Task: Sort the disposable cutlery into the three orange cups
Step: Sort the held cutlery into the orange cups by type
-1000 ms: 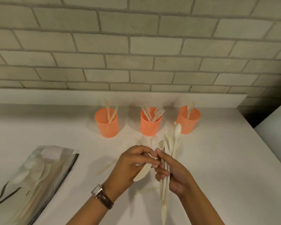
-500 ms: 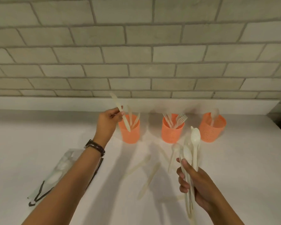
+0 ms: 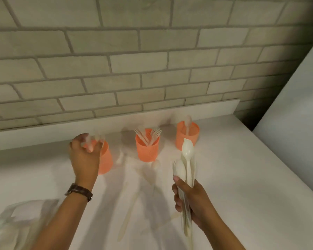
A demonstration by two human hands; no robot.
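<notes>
on a white counter [image 3: 242, 186] set against a brick wall [image 3: 116, 60], the left cup [image 3: 106, 161], middle cup [image 3: 147, 152] and right cup [image 3: 185, 138], all orange, stand upright in a row near the back edge, well apart from one another. the left hand [image 3: 84, 157] sits over the rim of the left cup and hides part of it. its fingers curl downward, and pale blurred shapes show at the fingertips, so it cannot be told whether the hand grasps a piece or has let go. a dark watch [image 3: 79, 191] circles the left wrist. the middle cup holds several forks [image 3: 148, 136], tines up. the right cup holds 1 spoon [image 3: 188, 121], bowl up. the right hand [image 3: 192, 202], nearer the camera and in front of the right cup, is clenched around the handles of a bundle of cutlery [image 3: 187, 159]. the bundle stands roughly upright, with spoon bowls at the top. between the 2 hands, loose pieces lie flat on the counter: a knife [image 3: 128, 210] runs lengthwise toward the camera, and a small spoon [image 3: 154, 165] lies just in front of the middle cup. other pieces there are too blurred to name. a crumpled clear plastic bag [image 3: 16, 222] lies at the lower left.
</notes>
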